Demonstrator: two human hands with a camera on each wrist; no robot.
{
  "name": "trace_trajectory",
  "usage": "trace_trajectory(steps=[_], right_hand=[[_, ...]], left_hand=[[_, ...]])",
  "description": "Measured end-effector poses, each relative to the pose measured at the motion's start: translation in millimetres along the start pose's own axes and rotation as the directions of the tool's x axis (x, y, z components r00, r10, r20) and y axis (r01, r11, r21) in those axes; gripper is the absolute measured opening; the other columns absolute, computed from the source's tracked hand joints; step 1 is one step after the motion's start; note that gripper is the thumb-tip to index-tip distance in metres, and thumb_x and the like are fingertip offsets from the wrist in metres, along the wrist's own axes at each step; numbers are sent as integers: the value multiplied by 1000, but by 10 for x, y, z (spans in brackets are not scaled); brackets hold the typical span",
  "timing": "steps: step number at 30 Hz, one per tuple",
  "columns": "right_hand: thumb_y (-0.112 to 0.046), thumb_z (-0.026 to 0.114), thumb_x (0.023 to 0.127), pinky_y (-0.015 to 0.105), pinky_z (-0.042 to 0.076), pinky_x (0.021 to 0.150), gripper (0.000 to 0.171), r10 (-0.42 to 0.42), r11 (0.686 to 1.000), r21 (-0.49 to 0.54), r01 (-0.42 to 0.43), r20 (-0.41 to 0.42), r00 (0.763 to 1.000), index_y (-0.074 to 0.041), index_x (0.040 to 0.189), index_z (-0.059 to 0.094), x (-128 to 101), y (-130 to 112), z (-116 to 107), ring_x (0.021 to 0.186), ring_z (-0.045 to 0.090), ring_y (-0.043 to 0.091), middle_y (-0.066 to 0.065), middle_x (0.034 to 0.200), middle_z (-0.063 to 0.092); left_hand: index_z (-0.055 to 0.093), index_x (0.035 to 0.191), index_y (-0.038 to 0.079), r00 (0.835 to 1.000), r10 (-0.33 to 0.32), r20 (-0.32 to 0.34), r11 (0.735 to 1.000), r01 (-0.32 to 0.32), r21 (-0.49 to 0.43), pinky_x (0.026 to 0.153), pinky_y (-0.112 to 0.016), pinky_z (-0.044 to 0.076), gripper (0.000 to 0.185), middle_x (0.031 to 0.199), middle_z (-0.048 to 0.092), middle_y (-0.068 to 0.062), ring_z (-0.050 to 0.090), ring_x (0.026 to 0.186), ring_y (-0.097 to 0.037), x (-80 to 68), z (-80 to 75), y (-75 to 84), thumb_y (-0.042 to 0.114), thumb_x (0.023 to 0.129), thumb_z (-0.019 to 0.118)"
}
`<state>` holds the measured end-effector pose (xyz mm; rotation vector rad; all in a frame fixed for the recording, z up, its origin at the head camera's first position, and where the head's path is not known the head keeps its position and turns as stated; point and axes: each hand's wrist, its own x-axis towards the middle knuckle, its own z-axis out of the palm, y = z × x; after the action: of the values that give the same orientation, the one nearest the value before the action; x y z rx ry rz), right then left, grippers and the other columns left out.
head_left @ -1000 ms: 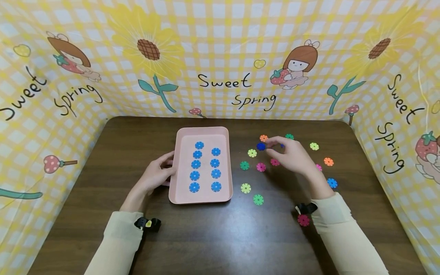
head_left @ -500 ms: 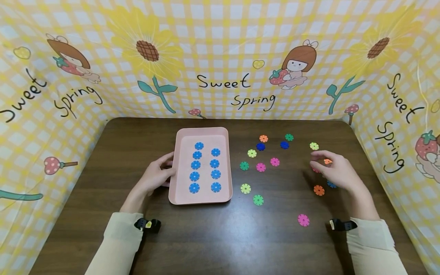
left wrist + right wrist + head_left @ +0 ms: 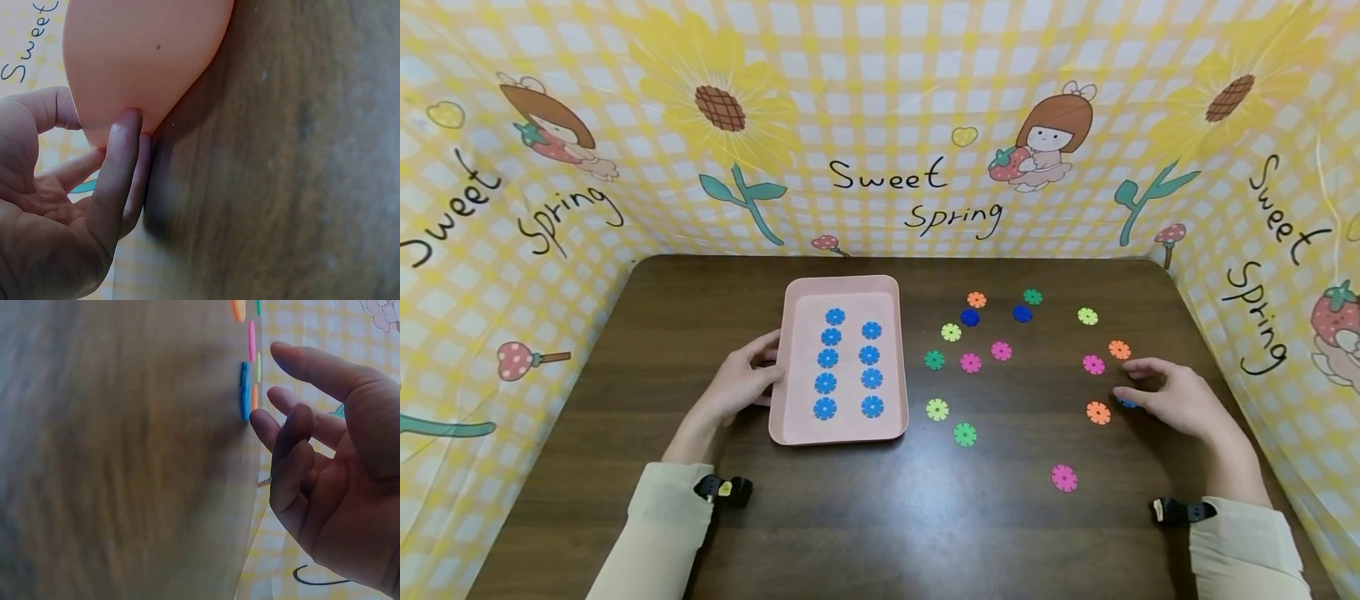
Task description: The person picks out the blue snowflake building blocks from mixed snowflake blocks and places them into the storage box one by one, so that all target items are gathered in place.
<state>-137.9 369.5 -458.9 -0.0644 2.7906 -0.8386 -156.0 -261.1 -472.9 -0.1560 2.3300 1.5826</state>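
In the head view, a pink tray (image 3: pixel 838 435) lies on the dark wooden table, bearing two columns of blue notched plastic discs (image 3: pixel 827 357). My left hand (image 3: pixel 741 379) holds the tray's left side; the left wrist view has its fingers against the outer wall of the tray (image 3: pixel 150 56). Over at the right, my right hand (image 3: pixel 1180 400) is above a blue disc (image 3: pixel 1127 402), which it partly covers. Seen edge-on in the right wrist view, that blue disc (image 3: pixel 245 390) lies just off the fingertips. Thumb and fingers of the right hand (image 3: pixel 325 469) are spread apart, with nothing between them.
Loose discs lie right of the tray: pink (image 3: pixel 1093 364), orange (image 3: pixel 1098 412), yellow-green (image 3: pixel 937 409), green (image 3: pixel 965 434) and dark blue (image 3: pixel 1022 314). One pink disc (image 3: pixel 1064 477) sits nearer the front. Yellow checked cloth (image 3: pixel 880 125) stands behind and beside the table.
My right hand has travelled right and toward me, from over the dark blue discs to the blue disc at the right. My left hand and the tray have stayed in place.
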Motion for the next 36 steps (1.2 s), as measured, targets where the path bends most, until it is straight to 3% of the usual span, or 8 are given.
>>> trace_trajectory(steps=[14,26,30,36], right_hand=[[-43,80,91,49,49,84,50,-13,998,-61,16,59,998,-2,117,72,-4,19,-25,100,63,33,12,107,70],[-51,79,89,58,51,85,63,74,992,-100,-71,26,997,4,117,67,-23,44,-39,101,64,42,24,110,69],[-53,78,89,57,52,83,62,105,988,-118,-100,30,994,4,111,69,-29,60,-44,97,65,39,23,107,70],[-51,80,88,51,51,80,58,83,991,-109,-81,18,996,2,108,68,-21,69,-25,93,64,35,19,102,71]], left_hand=[[34,164,18,1000,-5,-1,1000,5,0,70,-43,64,72,142,51,-25,67,100,-32,4,6,2,9,96,60],[34,164,18,1000,-9,-3,1000,9,-5,70,-43,64,72,141,51,-25,67,99,-31,3,3,1,9,97,60],[34,164,18,1000,-7,-4,1000,7,-2,70,-43,64,72,141,51,-25,67,99,-31,0,3,1,9,97,60],[34,164,18,1000,-13,-4,1000,13,-4,70,-43,64,72,142,51,-25,67,99,-31,4,6,-2,9,97,60]])
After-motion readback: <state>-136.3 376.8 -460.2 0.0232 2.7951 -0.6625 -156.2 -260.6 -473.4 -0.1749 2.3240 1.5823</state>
